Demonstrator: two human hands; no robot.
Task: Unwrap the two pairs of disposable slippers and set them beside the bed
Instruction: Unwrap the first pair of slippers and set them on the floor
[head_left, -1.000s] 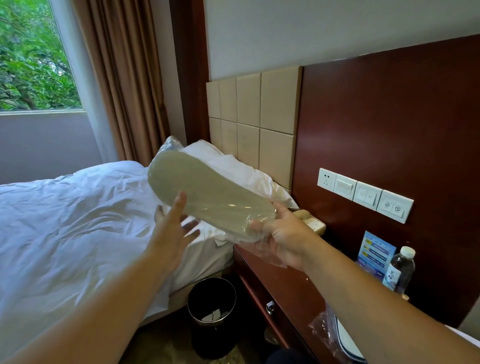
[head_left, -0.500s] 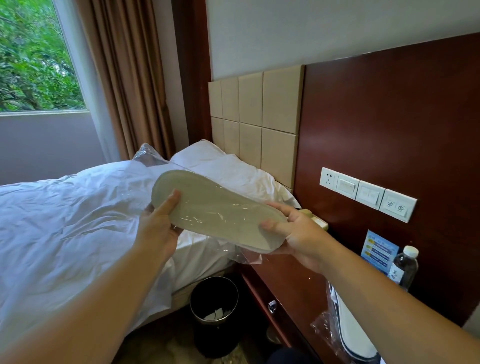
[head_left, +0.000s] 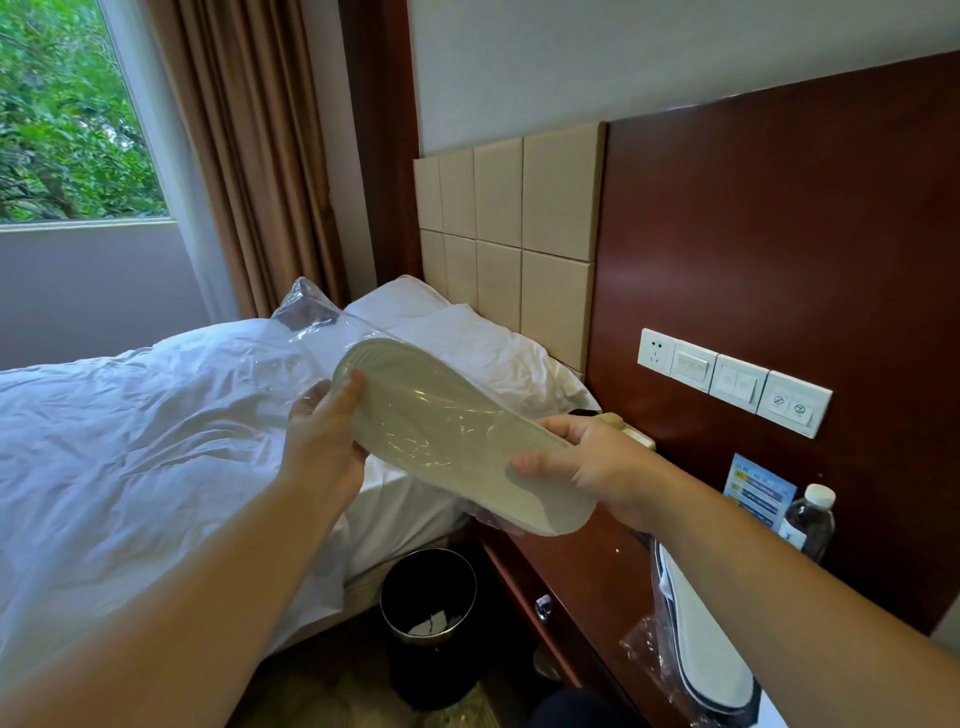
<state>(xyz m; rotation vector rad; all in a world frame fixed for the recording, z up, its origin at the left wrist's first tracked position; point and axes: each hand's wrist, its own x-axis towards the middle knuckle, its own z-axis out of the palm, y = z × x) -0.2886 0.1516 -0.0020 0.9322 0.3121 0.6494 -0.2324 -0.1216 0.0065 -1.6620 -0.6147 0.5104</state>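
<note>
The left hand (head_left: 324, 447) grips one end of a wrapped slipper pair (head_left: 457, 436), thumb pressed on the pale sole and fingers curled behind it. The right hand (head_left: 592, 467) grips the opposite end, thumb on the sole and fingers wrapped over the far edge. The pair is held in the air between the two hands, sole facing the camera, tilted down toward the right hand. The clear plastic wrapper (head_left: 306, 312) encloses it, and loose film stands up beyond the left hand's grip.

Below the grip: a black waste bin (head_left: 428, 597) on the floor and a dark wooden nightstand (head_left: 587, 571). The second wrapped slipper pair (head_left: 701, 634) lies on the nightstand, under the right forearm. The bed (head_left: 130, 441) lies behind and to the left of the left hand. A water bottle (head_left: 810, 525) stands to the right of the right hand.
</note>
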